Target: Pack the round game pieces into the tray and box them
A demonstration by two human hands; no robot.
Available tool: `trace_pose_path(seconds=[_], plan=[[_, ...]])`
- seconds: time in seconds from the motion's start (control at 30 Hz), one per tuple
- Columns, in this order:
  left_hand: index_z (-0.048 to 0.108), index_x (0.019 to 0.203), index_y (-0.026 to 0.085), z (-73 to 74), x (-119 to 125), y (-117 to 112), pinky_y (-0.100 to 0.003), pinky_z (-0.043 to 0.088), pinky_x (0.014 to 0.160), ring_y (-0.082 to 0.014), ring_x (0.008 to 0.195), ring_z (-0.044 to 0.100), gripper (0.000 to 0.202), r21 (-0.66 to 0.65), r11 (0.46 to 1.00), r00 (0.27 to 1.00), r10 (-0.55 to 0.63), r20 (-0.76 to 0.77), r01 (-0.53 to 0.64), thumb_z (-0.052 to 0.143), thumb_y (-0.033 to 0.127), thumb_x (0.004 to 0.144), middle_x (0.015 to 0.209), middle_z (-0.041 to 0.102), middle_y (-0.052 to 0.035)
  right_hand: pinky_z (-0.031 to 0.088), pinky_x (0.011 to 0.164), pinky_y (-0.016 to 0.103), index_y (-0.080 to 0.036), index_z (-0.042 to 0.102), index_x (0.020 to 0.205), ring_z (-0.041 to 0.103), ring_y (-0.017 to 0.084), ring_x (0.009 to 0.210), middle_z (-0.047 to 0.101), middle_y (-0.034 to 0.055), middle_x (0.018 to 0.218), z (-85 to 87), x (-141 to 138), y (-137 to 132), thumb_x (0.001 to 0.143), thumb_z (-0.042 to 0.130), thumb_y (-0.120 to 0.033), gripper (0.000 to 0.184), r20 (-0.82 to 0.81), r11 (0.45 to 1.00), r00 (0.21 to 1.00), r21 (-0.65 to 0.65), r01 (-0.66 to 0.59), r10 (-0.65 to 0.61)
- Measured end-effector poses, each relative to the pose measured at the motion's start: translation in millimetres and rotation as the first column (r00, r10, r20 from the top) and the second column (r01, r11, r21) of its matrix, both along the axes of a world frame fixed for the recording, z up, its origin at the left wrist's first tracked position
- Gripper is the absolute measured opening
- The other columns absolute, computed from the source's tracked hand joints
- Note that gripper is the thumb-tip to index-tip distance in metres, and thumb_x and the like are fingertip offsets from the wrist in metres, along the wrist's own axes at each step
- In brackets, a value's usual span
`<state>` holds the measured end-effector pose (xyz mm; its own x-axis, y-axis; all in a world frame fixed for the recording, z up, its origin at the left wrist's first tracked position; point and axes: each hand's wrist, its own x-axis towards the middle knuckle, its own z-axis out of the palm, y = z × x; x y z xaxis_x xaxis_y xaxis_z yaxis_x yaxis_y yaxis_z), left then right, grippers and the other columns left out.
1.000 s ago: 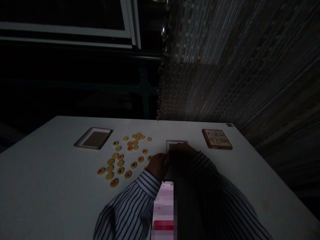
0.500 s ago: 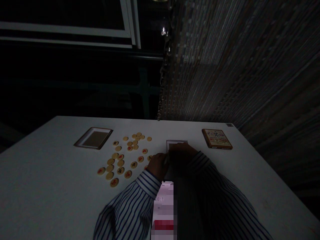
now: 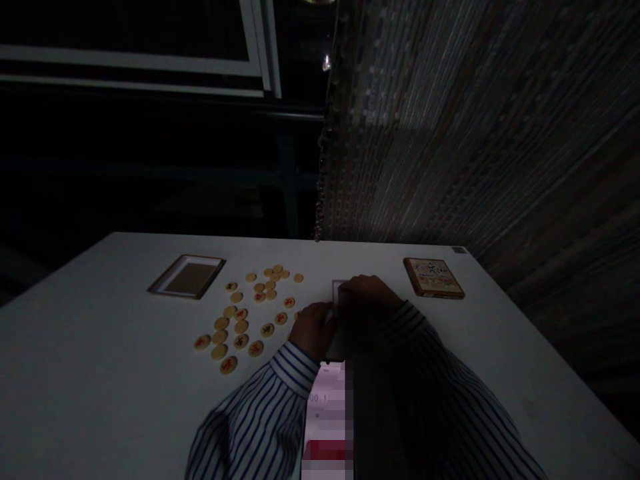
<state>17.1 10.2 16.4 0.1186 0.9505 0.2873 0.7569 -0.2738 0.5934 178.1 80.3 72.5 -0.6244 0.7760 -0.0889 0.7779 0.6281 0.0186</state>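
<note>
It is very dim. A pale folded sheet [image 3: 339,291] lies on the white table [image 3: 100,373] in front of me, mostly covered by my hands. My left hand [image 3: 313,328], in a striped sleeve, pinches the sheet's left edge. My right hand [image 3: 370,293] lies over its far part with the fingers curled on the top edge. Just left of my left hand, several round tan game discs [image 3: 250,313] with red or black marks are scattered on the table.
A shallow open box tray [image 3: 187,276] lies at the far left of the table. A printed orange box lid [image 3: 433,277] sits at the far right. A beaded curtain [image 3: 450,120] hangs behind the table; a dark window is on the left.
My right hand has slid forward over the folded sheet, covering more of it. My left hand has shifted slightly up along the sheet's left edge.
</note>
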Motion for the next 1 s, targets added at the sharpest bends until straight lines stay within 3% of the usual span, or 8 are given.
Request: trace_pose_path(seconds=[0.2,0.4,0.53,0.7,0.87,1.0], plan=[[0.061,0.097,0.016,5.6,-12,-1,-0.031,0.048,0.08,-0.0162,0.088,0.059,0.024,0.135,0.981,0.978,0.112,0.175,-0.136,0.049,0.023,0.077,0.094,0.065,-0.0067,0.036,0.08,0.028,-0.02,0.056,0.109,0.054,0.017,0.095,0.062,0.0064,0.103,10.7,-1,-2,0.085,0.037,-0.025,0.031,-0.117,0.997,0.992,0.065,0.045,-0.037],[0.061,0.097,0.016,20.6,-31,6,-0.03,0.05,0.075,-0.0157,0.083,0.06,0.025,0.143,0.969,0.954,0.163,0.251,-0.203,0.051,0.027,0.077,0.093,0.064,-0.0059,0.034,0.08,0.028,-0.018,0.058,0.105,0.055,0.017,0.091,0.063,0.007,0.099,18.9,-1,-8,0.085,0.037,-0.025,0.03,-0.179,0.986,0.983,0.154,0.062,-0.033],[0.061,0.096,0.015,21.9,-51,12,-0.033,0.047,0.08,-0.0185,0.09,0.058,0.026,0.202,0.957,0.97,0.177,0.164,-0.209,0.052,0.029,0.076,0.095,0.063,-0.0071,0.034,0.078,0.027,-0.018,0.059,0.104,0.055,0.016,0.089,0.064,0.0068,0.098,23.3,-3,-13,0.084,0.038,-0.023,0.029,-0.236,0.978,0.971,0.192,0.079,-0.032],[0.064,0.093,0.017,7.6,-69,11,-0.041,0.041,0.088,-0.023,0.096,0.054,0.027,0.282,0.938,0.974,0.222,-0.035,-0.203,0.053,0.033,0.074,0.099,0.062,-0.0094,0.034,0.075,0.028,-0.018,0.06,0.102,0.055,0.017,0.087,0.064,0.0064,0.094,25.4,-6,-18,0.084,0.039,-0.023,0.028,-0.28,0.973,0.96,0.217,0.081,-0.017],[0.065,0.092,0.02,-6.7,-73,7,-0.044,0.04,0.087,-0.0267,0.101,0.051,0.031,0.265,0.959,0.96,0.164,-0.228,-0.101,0.056,0.041,0.071,0.106,0.06,-0.0098,0.034,0.072,0.029,-0.02,0.058,0.105,0.055,0.018,0.087,0.063,0.0063,0.097,22.1,-8,-17,0.086,0.038,-0.028,0.029,-0.228,0.981,0.974,0.187,0.05,-0.006],[0.067,0.089,0.019,-13.3,-70,5,-0.043,0.039,0.088,-0.0264,0.1,0.051,0.032,0.284,0.952,0.936,0.201,-0.289,-0.117,0.054,0.043,0.071,0.107,0.059,-0.0115,0.034,0.073,0.029,-0.021,0.055,0.11,0.054,0.018,0.089,0.061,0.0066,0.102,16.2,-8,-18,0.085,0.039,-0.028,0.03,-0.221,0.988,0.974,0.158,-0.005,0.04]])
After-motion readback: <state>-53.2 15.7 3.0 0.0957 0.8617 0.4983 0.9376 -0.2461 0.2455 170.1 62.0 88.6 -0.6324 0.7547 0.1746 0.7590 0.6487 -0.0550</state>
